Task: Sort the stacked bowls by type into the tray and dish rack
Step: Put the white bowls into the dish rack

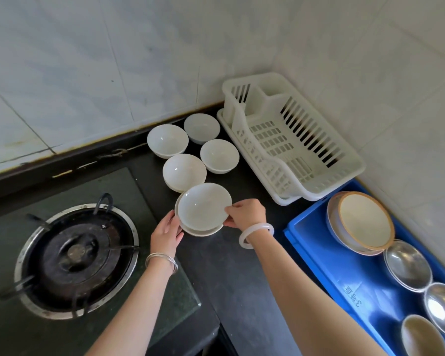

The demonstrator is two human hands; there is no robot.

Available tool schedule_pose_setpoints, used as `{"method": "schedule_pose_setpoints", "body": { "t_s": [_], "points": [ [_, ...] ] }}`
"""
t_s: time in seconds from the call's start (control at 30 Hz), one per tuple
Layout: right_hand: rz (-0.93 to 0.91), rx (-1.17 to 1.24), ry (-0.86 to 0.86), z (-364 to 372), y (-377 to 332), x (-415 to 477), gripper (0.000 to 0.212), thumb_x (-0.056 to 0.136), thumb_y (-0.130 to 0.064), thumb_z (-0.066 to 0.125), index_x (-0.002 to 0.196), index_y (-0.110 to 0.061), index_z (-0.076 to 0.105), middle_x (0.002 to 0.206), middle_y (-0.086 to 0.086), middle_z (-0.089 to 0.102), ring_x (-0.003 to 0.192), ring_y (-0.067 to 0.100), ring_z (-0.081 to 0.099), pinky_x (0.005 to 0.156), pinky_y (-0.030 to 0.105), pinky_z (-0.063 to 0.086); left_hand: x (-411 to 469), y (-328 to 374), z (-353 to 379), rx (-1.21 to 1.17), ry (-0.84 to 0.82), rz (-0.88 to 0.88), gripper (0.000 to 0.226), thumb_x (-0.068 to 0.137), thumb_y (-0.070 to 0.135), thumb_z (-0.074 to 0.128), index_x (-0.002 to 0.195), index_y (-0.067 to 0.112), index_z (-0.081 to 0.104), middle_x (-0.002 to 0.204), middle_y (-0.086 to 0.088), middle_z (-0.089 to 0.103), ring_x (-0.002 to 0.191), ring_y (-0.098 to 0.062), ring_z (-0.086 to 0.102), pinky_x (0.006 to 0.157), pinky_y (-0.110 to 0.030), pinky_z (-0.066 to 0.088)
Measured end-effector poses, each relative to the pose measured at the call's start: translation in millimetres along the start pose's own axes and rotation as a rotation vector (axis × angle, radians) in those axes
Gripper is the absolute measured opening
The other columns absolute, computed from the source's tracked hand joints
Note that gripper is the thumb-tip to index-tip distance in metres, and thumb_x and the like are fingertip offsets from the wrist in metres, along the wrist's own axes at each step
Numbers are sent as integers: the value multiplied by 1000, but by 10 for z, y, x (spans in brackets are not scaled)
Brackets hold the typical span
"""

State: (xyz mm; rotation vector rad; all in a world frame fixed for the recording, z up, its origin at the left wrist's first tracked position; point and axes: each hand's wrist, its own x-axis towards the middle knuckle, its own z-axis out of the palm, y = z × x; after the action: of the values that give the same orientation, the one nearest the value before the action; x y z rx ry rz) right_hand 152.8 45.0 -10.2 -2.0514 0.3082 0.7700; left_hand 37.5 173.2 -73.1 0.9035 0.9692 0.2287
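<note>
A short stack of white bowls (202, 209) sits on the black counter near its middle. My left hand (166, 233) grips the stack's left rim, and my right hand (247, 213) pinches the top bowl's right rim. Behind it stand several more white bowls (184, 172), one by one or stacked. The white plastic dish rack (290, 140) stands empty in the corner. A blue tray (319, 253) on the right holds a brown-rimmed bowl stack (362, 222) and several steel bowls (407, 264).
A gas burner (75, 258) on a glass hob lies to the left of my arms. Tiled walls close off the back and the right side. Black counter (231, 265) shows between the stack and the blue tray.
</note>
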Motion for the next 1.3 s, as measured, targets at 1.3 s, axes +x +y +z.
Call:
{"method": "schedule_pose_setpoints", "body": {
  "t_s": [1.3],
  "points": [
    [-166,539,-38,-1077,-418,148,26,86,-4,58,111,-11,60,96,10,68,74,20,72,60,26,59,-128,1013,1421,165,-312,76,28,92,8,46,112,25,55,98,6,59,95,-16,58,56,-15,54]
  ]
}}
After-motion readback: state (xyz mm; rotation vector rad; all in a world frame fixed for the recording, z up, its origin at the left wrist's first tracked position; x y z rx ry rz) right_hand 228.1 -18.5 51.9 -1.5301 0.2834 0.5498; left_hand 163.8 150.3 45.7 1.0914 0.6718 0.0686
